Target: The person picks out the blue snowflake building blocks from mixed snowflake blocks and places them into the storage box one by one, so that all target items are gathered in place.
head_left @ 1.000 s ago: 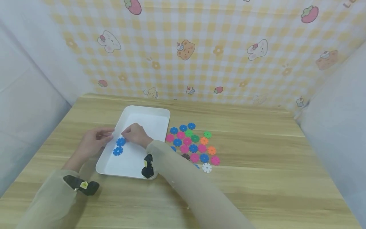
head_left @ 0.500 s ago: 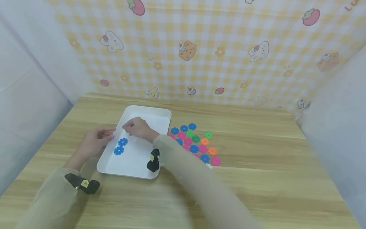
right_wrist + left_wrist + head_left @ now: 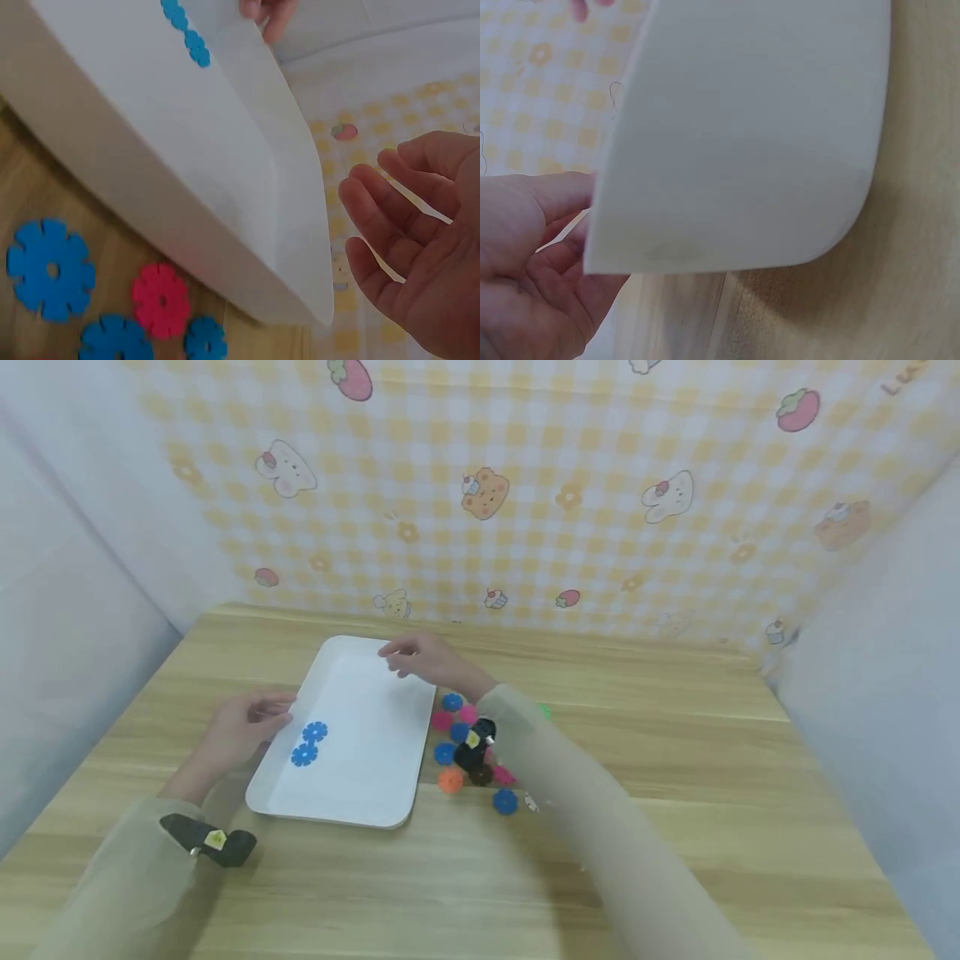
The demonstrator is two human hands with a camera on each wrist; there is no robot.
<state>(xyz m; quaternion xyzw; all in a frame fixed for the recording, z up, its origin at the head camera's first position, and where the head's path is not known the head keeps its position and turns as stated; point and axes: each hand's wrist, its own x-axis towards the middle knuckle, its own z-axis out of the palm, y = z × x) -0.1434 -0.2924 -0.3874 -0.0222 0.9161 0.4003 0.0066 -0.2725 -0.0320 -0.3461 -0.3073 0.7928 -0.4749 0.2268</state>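
My left hand [image 3: 238, 737] holds the left rim of a white rectangular tray [image 3: 360, 752], its thumb and fingertips at the edge. In the left wrist view the tray's outer wall [image 3: 742, 135] hides part of those fingers. Two blue notched discs [image 3: 304, 754], like snowflake building pieces, lie end to end on the tray's left side. Over the tray's far right corner is my right hand [image 3: 431, 660], its fingers loosely bent. The right wrist view shows that hand [image 3: 420, 232] with nothing in it.
Right of the tray, several loose notched discs lie on the wooden table [image 3: 712, 793], among them an orange disc [image 3: 450, 780], a blue disc [image 3: 506, 802] and a pink disc [image 3: 160, 300]. My right forearm [image 3: 585, 802] covers part of this group. A checked cloth [image 3: 570, 535] hangs behind.
My right hand has left the area near the two blue discs and moved up and right to the tray's far right corner, its fingers loosening. The left hand stays at the rim.
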